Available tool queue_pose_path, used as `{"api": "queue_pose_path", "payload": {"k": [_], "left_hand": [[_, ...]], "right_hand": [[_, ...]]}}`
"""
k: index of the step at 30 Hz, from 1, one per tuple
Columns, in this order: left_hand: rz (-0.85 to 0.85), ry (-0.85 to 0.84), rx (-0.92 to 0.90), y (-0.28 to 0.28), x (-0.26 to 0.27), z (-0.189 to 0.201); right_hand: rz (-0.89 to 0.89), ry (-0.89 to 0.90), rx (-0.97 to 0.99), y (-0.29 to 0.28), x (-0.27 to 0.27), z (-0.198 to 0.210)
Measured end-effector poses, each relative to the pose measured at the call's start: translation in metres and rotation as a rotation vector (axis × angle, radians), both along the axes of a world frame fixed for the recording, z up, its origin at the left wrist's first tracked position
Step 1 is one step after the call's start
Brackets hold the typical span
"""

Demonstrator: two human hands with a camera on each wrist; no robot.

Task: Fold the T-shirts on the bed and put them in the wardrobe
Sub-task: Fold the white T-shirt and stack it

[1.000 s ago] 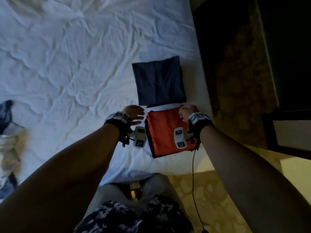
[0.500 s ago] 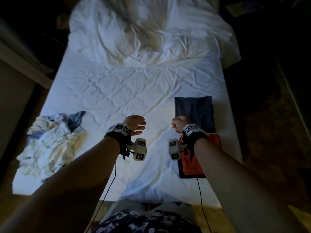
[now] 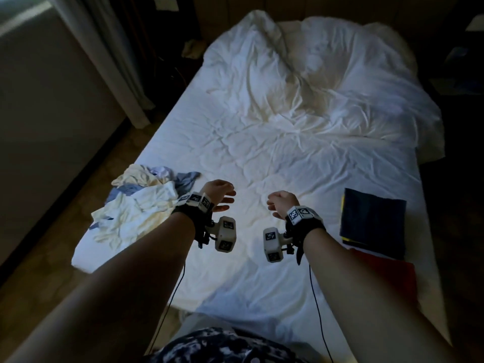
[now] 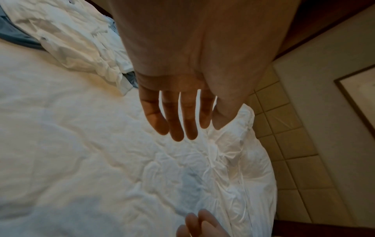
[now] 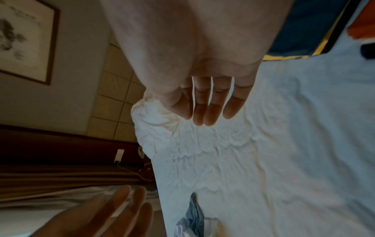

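so at the far left a rumpled heap of unfolded t-shirts (image 3: 138, 205), cream and grey-blue, lies at the near left corner of the bed (image 3: 275, 158), probably left there as the waiting pile. just right of it the left hand (image 3: 218, 195) hovers over bare sheet, fingers (image 4: 176, 121) straight and a little apart, holding nothing; i'd guess it is free to reach for the next shirt. the right hand (image 3: 281, 205) hangs beside it, well apart from any cloth, fingers (image 5: 209, 112) slack, slightly bent and empty. at the right edge sits the folded dark blue shirt (image 3: 372, 221), overlapping a folded red shirt (image 3: 390, 276) nearer the person, likely stacked on that side to carry off together. no wardrobe is clearly visible.
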State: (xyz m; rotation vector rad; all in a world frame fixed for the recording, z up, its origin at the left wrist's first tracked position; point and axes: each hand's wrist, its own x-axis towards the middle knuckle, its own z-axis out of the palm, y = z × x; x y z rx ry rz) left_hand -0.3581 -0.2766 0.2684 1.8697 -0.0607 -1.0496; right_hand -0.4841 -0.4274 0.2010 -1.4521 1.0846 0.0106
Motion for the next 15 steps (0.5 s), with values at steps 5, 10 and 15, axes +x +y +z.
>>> {"api": "queue_pose_path", "payload": {"k": [5,10,15], "left_hand": [[0.022,0.044,0.031,0.079,0.088,-0.025],[0.055,0.103,0.089,0.167,0.178,-0.061],[0.148,0.156,0.162,0.237,0.25,-0.104]], "right_hand": [[0.026,0.03,-0.001,0.077,0.096,-0.008],[0.119,0.113,-0.021,0.15,0.187,-0.019],[0.225,0.211,-0.056,0.2,0.259,-0.041]]}}
